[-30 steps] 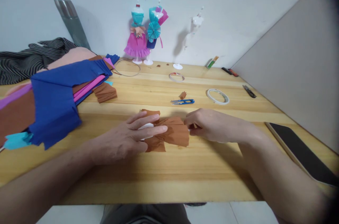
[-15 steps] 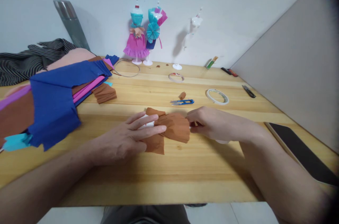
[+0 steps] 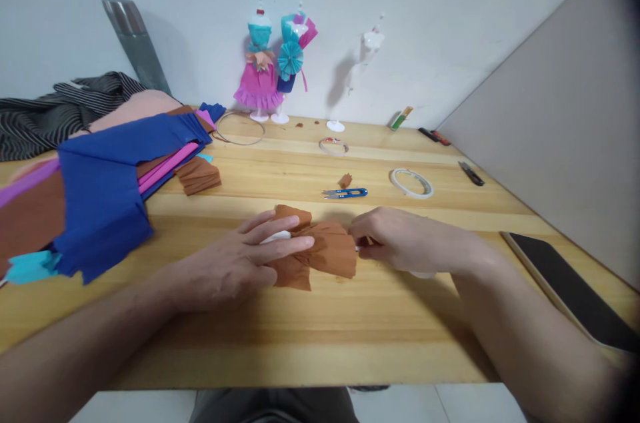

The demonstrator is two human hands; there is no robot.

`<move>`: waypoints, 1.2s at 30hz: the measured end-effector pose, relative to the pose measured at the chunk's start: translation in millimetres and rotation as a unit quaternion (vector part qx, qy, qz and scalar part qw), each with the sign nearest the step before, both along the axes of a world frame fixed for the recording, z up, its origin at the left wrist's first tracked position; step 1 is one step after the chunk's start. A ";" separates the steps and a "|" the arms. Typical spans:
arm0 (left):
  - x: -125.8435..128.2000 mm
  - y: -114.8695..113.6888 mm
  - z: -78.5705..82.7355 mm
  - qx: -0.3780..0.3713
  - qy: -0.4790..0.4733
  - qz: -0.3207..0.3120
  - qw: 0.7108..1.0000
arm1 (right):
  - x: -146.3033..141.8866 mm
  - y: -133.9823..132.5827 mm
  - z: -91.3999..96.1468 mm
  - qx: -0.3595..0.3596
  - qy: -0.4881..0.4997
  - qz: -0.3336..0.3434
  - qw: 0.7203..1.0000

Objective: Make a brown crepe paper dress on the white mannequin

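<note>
Two bare hands meet over gathered brown crepe [image 3: 334, 251] at the table's near middle. Left hand [image 3: 235, 263]: fingers stretched and parted, laid across the crepe and a white form [image 3: 277, 236], which they mostly hide. Right hand [image 3: 393, 236]: curled closed, thumb and finger pinching a thin white rod [image 3: 357, 248] at the crepe's right end; only a sliver of it shows. Beneath the right forearm, a pale object [image 3: 424, 274] is too covered to identify. Striped cloth [image 3: 35, 116] runs off the left edge and hides the foot of a leaning bottle [image 3: 145, 53]. Dark specks at the top edge are cut off. The table [image 3: 250, 350] is pale, streaked wood, against a plain white wall [image 3: 200, 10] on the far side; a grey panel [image 3: 565, 96] rises right, and light floor tiles [image 3: 400, 403] show below.
</note>
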State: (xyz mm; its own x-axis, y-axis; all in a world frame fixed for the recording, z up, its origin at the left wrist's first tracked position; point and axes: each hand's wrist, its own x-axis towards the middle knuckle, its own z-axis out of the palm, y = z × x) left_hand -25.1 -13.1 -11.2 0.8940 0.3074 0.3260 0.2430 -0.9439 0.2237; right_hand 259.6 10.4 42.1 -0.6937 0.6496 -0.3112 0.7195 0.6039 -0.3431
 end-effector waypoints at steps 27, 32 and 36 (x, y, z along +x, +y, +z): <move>2.8 0.5 -2.0 0.061 -0.078 0.048 0.994 | 0.2 0.8 -3.0 -0.014 -0.038 -0.017 0.999; 5.5 -0.4 -0.2 0.037 -0.129 0.077 0.988 | 2.1 1.5 -5.1 -0.003 -0.035 -0.007 0.999; 8.4 -1.5 -1.3 0.013 -0.152 0.126 0.980 | 1.7 1.5 -4.9 0.003 -0.035 -0.004 0.999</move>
State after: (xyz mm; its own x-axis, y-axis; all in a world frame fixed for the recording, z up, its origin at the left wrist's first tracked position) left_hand -16.7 -14.6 -12.4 0.6519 0.4930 0.5762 0.3946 -0.8694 0.2974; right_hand 261.3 12.0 37.2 -0.6656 0.6562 -0.3555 0.7459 0.6002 -0.2887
